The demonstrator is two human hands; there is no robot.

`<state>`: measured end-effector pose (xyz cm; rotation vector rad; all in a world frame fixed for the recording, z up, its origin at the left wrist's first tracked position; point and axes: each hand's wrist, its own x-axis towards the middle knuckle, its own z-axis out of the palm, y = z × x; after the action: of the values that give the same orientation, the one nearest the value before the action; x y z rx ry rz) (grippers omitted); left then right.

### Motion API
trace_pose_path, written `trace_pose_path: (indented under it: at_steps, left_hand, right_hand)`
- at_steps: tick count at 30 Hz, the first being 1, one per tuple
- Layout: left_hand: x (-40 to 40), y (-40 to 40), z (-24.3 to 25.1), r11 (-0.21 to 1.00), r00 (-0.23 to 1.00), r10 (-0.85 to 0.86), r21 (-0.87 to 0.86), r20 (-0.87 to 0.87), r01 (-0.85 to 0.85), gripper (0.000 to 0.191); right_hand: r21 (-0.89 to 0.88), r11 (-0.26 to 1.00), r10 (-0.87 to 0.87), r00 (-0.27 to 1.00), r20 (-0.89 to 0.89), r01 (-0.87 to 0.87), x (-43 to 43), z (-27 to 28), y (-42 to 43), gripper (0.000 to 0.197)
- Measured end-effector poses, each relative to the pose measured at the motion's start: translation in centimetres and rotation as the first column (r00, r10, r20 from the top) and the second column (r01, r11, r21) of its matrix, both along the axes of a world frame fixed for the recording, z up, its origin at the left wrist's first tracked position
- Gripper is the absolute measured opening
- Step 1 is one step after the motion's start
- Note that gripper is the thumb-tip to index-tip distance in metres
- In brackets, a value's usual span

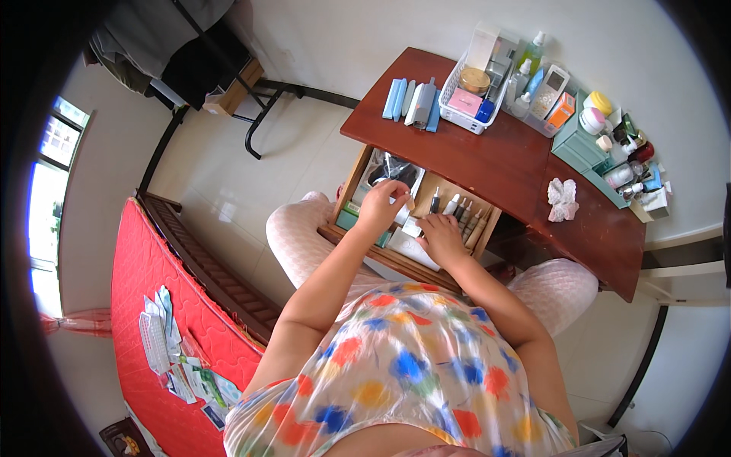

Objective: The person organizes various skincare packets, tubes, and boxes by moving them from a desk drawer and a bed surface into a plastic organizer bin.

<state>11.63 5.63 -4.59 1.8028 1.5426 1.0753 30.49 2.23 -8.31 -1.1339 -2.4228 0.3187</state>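
An open wooden drawer (485,235) juts out from under the reddish-brown table, between my knees. Above its left half is my left hand (385,205), its fingertips pinched on a small beige item (410,203) too small to name. My right hand (444,239) lies low over the drawer's middle, fingers bent, beside a small white packet (411,227); whether it grips anything is hidden. Beyond its fingers, several slim cosmetic tubes (461,211) lie in a row. A white box (412,249) sits at the drawer's front, and a clear-wrapped black item (394,168) at the back left.
On the tabletop (502,165) stand blue and grey flat cases (414,105), a white plastic basket (473,123) of cosmetics, a teal organizer (585,157) with bottles, and a crumpled white cloth (562,199). A red mattress (171,268) at left holds packets and a white basket (153,343).
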Motion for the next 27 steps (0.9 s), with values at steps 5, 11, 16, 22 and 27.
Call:
trace_pose_path:
  at_steps: [5, 11, 16, 22, 27]
  left_hand:
    - [2.0, 2.0, -0.2, 0.99, 0.973, -0.138, -0.048, -0.184, 0.131, 0.014]
    - [3.2, 4.6, -3.4, 0.969, 0.938, -0.242, -0.114, -0.249, 0.22, 0.012]
    - [4.1, 5.6, -4.6, 0.947, 0.914, -0.297, -0.211, -0.278, 0.244, 0.018]
    - [3.6, 4.6, -6.5, 0.964, 0.952, -0.236, -0.166, -0.192, 0.206, 0.032]
    - [4.2, 2.7, -6.6, 0.979, 0.95, -0.184, -0.132, -0.252, 0.154, 0.034]
  right_hand:
    - [0.01, 1.0, -0.006, 1.0, 0.008, 0.006, 0.8, -0.5, -0.3, 0.034]
    - [0.022, 0.999, -0.048, 0.998, 0.031, 0.048, 1.3, -0.5, -0.2, 0.03]
    - [0.02, 0.997, -0.078, 0.996, 0.038, 0.077, 1.9, -0.4, -0.3, 0.029]
    - [0.013, 0.995, -0.095, 0.995, 0.004, 0.095, 2.1, -0.4, -0.3, 0.031]
    - [0.004, 0.994, -0.108, 0.994, -0.01, 0.108, 2.1, -0.1, -0.2, 0.033]
